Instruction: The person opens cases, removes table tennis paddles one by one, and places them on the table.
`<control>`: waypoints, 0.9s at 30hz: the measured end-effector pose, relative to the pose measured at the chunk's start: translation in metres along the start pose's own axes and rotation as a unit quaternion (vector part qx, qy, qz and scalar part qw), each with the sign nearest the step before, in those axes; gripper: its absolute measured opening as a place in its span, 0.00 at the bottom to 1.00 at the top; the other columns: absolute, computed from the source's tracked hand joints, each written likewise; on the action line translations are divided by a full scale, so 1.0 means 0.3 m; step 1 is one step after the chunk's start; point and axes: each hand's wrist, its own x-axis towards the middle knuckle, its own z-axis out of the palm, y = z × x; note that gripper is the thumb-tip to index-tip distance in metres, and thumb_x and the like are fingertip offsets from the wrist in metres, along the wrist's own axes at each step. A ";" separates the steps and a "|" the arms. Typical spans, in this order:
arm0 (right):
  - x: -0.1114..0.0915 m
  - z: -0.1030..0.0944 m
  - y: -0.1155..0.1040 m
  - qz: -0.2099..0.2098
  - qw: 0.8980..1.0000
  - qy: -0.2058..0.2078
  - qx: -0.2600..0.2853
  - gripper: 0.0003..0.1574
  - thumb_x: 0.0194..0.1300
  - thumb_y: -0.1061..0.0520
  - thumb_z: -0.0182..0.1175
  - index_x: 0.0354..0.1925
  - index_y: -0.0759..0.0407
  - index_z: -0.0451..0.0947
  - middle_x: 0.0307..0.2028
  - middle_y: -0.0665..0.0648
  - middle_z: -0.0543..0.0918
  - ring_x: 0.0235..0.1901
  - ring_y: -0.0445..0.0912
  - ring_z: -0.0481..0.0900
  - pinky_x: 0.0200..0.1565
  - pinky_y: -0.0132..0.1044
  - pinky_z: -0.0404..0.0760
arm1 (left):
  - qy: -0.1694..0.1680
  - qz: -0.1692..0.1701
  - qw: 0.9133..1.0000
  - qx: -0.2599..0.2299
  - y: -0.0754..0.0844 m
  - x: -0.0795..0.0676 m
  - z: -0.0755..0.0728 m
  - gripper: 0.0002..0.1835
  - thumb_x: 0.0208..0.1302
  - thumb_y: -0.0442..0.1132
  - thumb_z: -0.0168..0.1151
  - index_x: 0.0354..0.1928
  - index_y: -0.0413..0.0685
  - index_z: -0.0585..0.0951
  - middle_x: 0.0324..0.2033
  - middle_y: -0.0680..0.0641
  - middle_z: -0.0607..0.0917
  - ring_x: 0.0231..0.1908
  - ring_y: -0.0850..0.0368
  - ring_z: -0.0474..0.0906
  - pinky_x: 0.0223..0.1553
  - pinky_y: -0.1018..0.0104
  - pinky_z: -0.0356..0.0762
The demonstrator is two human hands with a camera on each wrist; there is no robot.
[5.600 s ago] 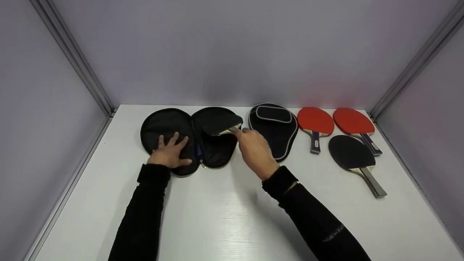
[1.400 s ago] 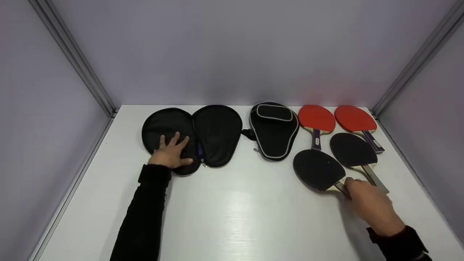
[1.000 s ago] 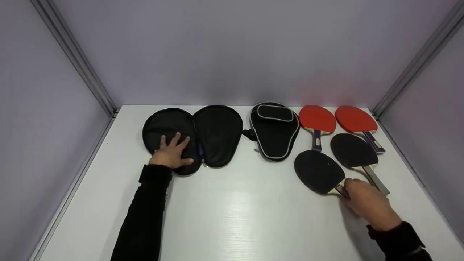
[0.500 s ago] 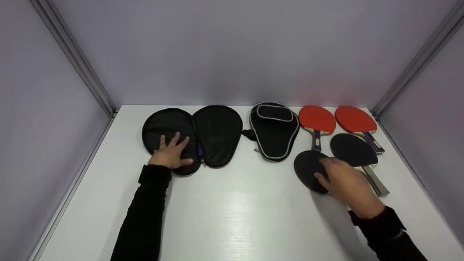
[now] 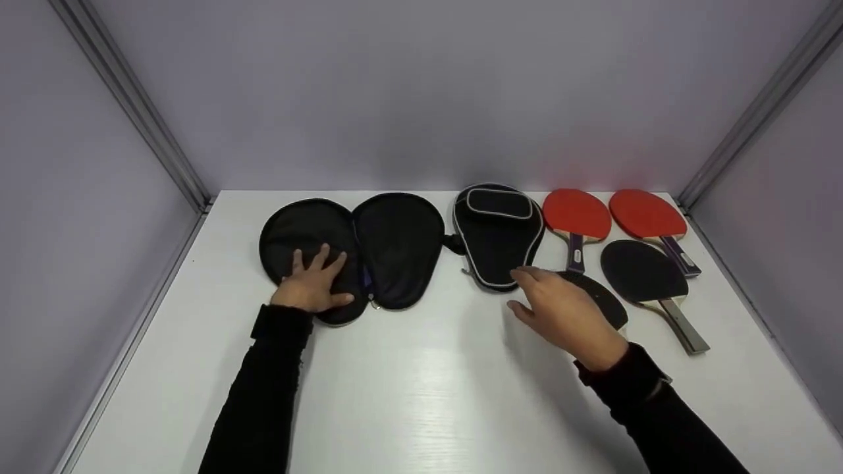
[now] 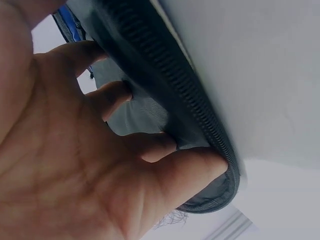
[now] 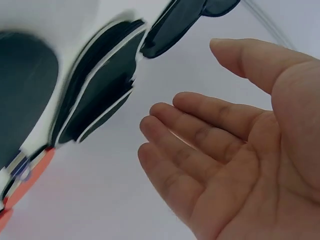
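Observation:
My left hand (image 5: 313,286) rests with spread fingers on the left half of an unzipped black paddle case (image 5: 398,250), which lies spread flat. In the left wrist view the fingertips press inside the case's zipper edge (image 6: 185,85). My right hand (image 5: 560,316) hovers with extended fingers near the lower end of a closed black case with white piping (image 5: 497,237). Nothing is in its palm (image 7: 250,160) in the right wrist view. Beneath this hand lies a black table tennis paddle (image 5: 602,299), its handle hidden by the hand and wrist.
Two red paddles (image 5: 576,214) with purple handles lie at the back right of the white table (image 5: 421,395). Another black paddle (image 5: 644,273) lies in front of them, its handle toward the right front. Grey walls (image 5: 421,99) enclose the table at the back and sides.
The right hand carried a black paddle from over the opened case to the right side, laid it down and let go, then moved left toward the closed case. The left hand stayed put.

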 end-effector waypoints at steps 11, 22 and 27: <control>0.144 0.117 -0.140 -0.079 0.996 -0.023 0.017 0.30 0.78 0.54 0.78 0.69 0.68 0.87 0.67 0.67 0.93 0.67 0.61 0.93 0.66 0.55 0.95 | -0.010 -0.010 1.000 0.019 0.057 -0.042 0.030 0.54 0.86 0.66 0.66 0.99 0.60 0.49 0.97 0.34 0.38 0.90 0.08 0.29 0.75 0.07 0.70; 0.233 0.199 -0.232 -0.107 0.990 -0.077 0.048 0.31 0.81 0.53 0.74 0.72 0.71 0.85 0.72 0.68 0.89 0.72 0.62 0.90 0.72 0.55 0.91 | 0.010 0.005 1.000 0.027 0.022 -0.020 0.049 0.56 0.83 0.69 0.69 0.98 0.59 0.52 0.97 0.31 0.43 0.88 0.04 0.36 0.78 0.13 0.73; 0.244 0.230 -0.235 -0.114 0.986 -0.103 0.059 0.28 0.81 0.54 0.72 0.71 0.69 0.87 0.73 0.68 0.89 0.72 0.62 0.91 0.72 0.55 0.92 | 0.039 0.018 0.998 0.044 0.021 -0.040 0.019 0.52 0.82 0.72 0.67 0.96 0.59 0.62 0.96 0.33 0.54 0.87 0.04 0.49 0.78 0.11 0.72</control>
